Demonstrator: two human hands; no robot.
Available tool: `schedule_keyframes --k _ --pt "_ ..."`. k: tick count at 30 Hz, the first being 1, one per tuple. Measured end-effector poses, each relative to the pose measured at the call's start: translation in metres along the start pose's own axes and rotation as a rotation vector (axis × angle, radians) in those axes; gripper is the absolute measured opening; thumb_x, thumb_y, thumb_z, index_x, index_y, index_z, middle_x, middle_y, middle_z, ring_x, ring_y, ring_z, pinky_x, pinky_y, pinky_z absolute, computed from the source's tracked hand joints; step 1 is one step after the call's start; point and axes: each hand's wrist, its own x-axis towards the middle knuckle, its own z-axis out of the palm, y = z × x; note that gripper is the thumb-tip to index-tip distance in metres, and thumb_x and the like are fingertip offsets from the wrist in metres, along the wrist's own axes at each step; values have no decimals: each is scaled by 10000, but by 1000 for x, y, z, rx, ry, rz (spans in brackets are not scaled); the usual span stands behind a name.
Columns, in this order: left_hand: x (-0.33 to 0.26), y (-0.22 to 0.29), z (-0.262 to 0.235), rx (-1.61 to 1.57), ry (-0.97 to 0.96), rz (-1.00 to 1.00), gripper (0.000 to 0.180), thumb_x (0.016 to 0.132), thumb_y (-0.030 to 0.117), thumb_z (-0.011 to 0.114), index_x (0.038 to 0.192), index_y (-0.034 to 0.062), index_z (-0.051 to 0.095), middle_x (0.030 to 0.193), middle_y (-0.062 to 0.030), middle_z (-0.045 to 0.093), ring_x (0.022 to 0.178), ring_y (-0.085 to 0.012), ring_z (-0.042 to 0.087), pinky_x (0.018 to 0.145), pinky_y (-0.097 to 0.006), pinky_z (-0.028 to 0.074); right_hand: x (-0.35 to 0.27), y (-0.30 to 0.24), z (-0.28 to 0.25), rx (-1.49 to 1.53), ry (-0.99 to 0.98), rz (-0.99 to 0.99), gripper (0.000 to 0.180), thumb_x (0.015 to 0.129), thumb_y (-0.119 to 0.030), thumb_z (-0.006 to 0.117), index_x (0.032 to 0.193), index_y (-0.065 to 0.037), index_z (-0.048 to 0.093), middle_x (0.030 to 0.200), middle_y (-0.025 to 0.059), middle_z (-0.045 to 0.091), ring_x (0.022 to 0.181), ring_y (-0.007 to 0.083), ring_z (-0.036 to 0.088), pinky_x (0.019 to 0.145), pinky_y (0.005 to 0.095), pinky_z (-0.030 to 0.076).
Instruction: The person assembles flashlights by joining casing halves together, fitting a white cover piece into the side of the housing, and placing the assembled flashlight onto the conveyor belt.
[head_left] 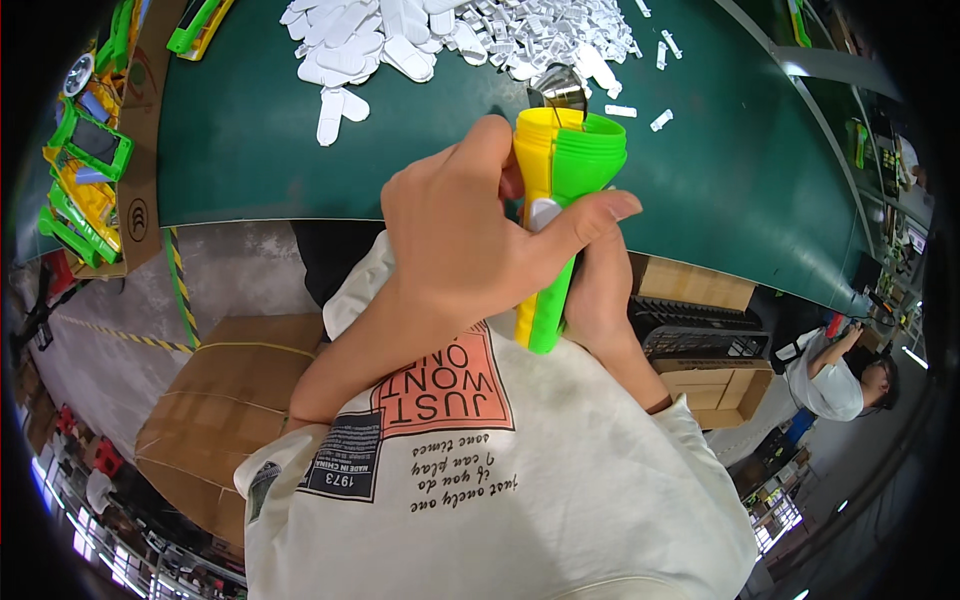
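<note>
Two hands share one workpiece above the near edge of the curved dark-green work table [260, 150], the largest item in view, which spreads out beyond the hands. Past the fingertips on that surface lies a heap of small white moulded plastic parts [450, 40], with a few loose pieces scattered to its right. Below and to the left of the hands, brown corrugated cardboard cartons [215, 400] stand on the floor. Held upright between the palms is the yellow-and-green plastic flashlight body [560, 200], made of a yellow half-shell and a green half-shell mated lengthwise, with a flared head at the top and a shiny metal reflector cone [560, 92] showing just beyond the head. The left hand [470, 240] is closed around the barrel, thumb pressed across the seam near a small pale switch. The right hand [600, 290] wraps the lower barrel from behind; its finger positions are mostly hidden. Judged from its thin hollow shells, the body should be light, rigid, smooth and somewhat slippery, and liable to separate along the seam. Grip the barrel across both halves, not the flared head.
</note>
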Motion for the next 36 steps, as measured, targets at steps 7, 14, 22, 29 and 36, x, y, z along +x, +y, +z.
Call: schedule_keyframes --k 7,14,22,29,36 --pt "2 0 2 181 47 35 574 632 560 756 524 92 442 408 -12 440 327 -194 445 364 -301 367 -6 -9 1 -122 -68 32 581 1005 -471 209 1123 20 497 916 77 607 787 123 584 688 255 473" --pt "-4 12 -4 184 -30 -47 560 672 573 721 585 60 514 440 -46 510 358 -210 520 380 -311 409 -8 -11 0 -100 -87 46 596 1002 -479 193 1089 19 509 897 82 610 769 125 588 678 251 473" --pt "0 -1 -2 -235 -71 -60 506 847 458 618 603 25 521 441 -15 490 377 -131 508 378 -291 381 -8 -19 7 -57 30 239 636 969 -557 226 1012 -5 538 655 92 567 495 177 557 463 273 483" --pt "-9 -22 -4 -503 -159 -165 535 1008 355 350 586 48 467 513 18 420 449 -72 360 433 -248 258 0 -36 20 162 83 392 657 958 -581 214 964 -9 536 571 103 522 388 165 495 378 263 463" --pt "-34 -21 -10 -57 -191 513 549 765 483 694 553 75 395 489 -20 354 407 -144 379 397 -268 278 11 -35 14 342 110 198 616 963 -565 230 966 -12 501 584 91 488 407 174 475 360 268 430"
